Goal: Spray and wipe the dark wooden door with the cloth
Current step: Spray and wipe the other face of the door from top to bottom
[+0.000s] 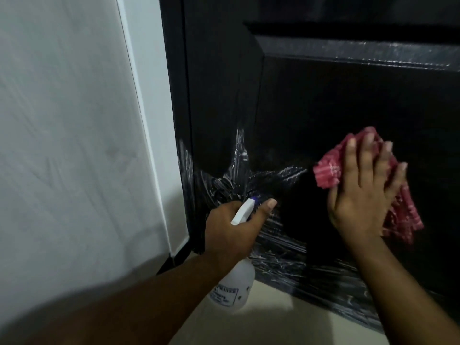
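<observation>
Streaks (pixel 273 260) of wet spray shine low on the dark wooden door (pixel 323 95), near its left edge and along the bottom. The left hand (pixel 231 227) is curled tight round the neck of the spray bottle (pixel 234 287). Its white top points at the door, and the bottle hangs below the hand, over the pale floor (pixel 273 319). The right hand (pixel 366 192) lies flat, fingers straight and spread, pressing the red cloth (pixel 328 168) against the door, to the right of the streaks. A white wall (pixel 62 120) stands left of the door.
</observation>
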